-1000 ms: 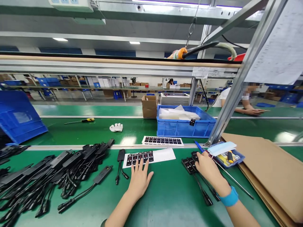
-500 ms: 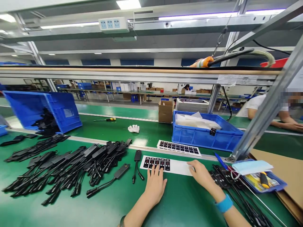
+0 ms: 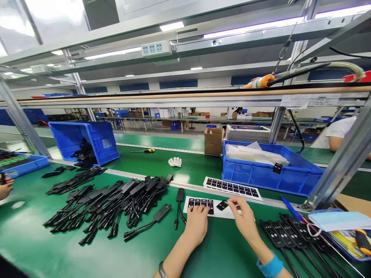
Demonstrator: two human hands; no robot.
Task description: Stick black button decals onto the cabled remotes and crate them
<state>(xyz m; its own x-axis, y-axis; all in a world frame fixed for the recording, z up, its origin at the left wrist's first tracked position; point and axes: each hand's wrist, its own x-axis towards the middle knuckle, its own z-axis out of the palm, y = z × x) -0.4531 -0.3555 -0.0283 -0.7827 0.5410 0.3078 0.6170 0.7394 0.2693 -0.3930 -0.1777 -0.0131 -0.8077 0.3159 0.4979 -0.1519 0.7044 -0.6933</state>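
My left hand (image 3: 197, 223) lies on the lower edge of a white label sheet (image 3: 222, 214), fingers stretched out over several black labels (image 3: 197, 203). Pinched between thumb and fingers of my right hand (image 3: 243, 216) is one black label (image 3: 222, 205), held just over the sheet's bare part. A black adapter with two short leads (image 3: 180, 195) lies left of the sheet. Behind it rests a second label sheet (image 3: 206, 182). To the right of my right hand lie several labelled black adapters (image 3: 275, 233).
A large pile of black cabled adapters (image 3: 116, 200) spreads across the left. A tipped blue bin (image 3: 107, 144) and a blue crate with white sheets (image 3: 246, 170) stand behind. A screwdriver (image 3: 149, 150) and white glove (image 3: 175, 162) lie beyond. A co-worker's hand (image 3: 5, 187) shows far left.
My right hand has peeled a label off the sheet and now holds it. My left hand stays on the sheet. The view has turned left, bringing a co-worker's hand into sight.
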